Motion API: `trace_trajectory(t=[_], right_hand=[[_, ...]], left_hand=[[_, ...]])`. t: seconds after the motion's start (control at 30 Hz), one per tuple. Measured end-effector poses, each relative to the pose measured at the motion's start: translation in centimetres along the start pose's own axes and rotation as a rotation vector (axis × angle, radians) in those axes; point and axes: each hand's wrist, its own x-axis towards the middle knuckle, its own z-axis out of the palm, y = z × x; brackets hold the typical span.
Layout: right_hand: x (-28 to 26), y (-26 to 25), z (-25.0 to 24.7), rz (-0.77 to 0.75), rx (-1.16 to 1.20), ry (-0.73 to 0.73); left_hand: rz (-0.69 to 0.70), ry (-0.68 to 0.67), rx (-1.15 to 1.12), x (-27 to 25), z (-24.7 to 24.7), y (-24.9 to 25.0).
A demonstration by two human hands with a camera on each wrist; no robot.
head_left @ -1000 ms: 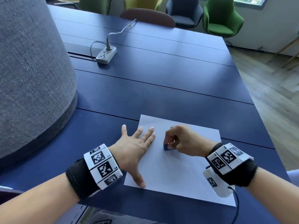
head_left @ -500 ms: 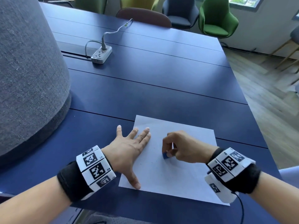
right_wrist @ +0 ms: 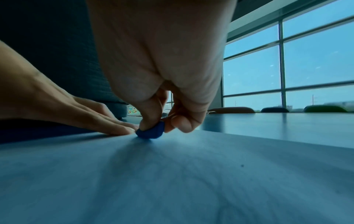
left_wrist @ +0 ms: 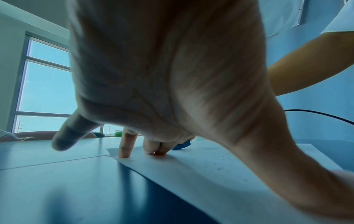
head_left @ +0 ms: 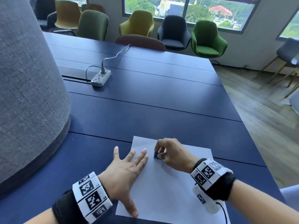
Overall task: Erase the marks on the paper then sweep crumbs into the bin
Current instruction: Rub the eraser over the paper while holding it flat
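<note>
The white rectangular sheet of paper (head_left: 169,188) is lying flat at the near edge of the dark blue panelled bench (head_left: 145,101), right under both of your hands. Your right hand (head_left: 174,155) is making the working grip: thumb and curled fingers are pinching a small blue eraser (head_left: 156,155), and the right wrist view is showing its lower edge pressing on the sheet. Just to the left of that grip, your left hand (head_left: 123,173) is lying spread and flat, fingers straight, holding the paper down; its fingertips (left_wrist: 124,153) are touching the sheet near its far left corner, the little finger is reaching off the paper over the bench, and the thumb is lying along the near left edge. Small dark eraser crumbs (left_wrist: 220,164) are lying scattered on the paper on the near side of the grip. Whether any marks are left on the sheet you cannot tell here.

Well beyond the grip, a white power strip (head_left: 101,78) with a pale cable is sitting on the bench. To the far left, a large grey fabric-covered rounded wall (head_left: 29,94) is standing against the bench. Upholstered chairs in green, yellow and dark tones (head_left: 207,41) are lining the far side under the windows.
</note>
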Motion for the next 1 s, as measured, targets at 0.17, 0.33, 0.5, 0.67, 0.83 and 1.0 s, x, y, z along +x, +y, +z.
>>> trace_trajectory(t=[0.17, 0.33, 0.5, 0.67, 0.83, 1.0], right_hand=[[-0.7, -0.6, 0.5, -0.041, -0.012, -0.202], [1.7, 0.7, 0.2, 0.092, 0.077, 0.013], [0.2, 0.9, 0.6, 0.057, 0.083, -0.05], [-0.1, 2.5, 0.2, 0.144, 0.15, 0.06], [0.3, 3.0, -0.1, 0.195, 0.165, 0.1], [0.4, 2.5, 0.1, 0.127, 0.08, 0.05]], left_hand=[[0.017, 0.006, -0.021, -0.1, 0.0, -0.1], [0.024, 0.016, -0.025, -0.1, -0.1, -0.1], [0.054, 0.007, -0.042, -0.3, 0.0, 0.2], [0.064, 0.066, -0.067, -0.5, 0.7, 0.9], [0.054, 0.144, -0.085, 0.0, 0.2, 0.5], [0.05, 0.121, -0.014, 1.0, -0.5, 0.2]])
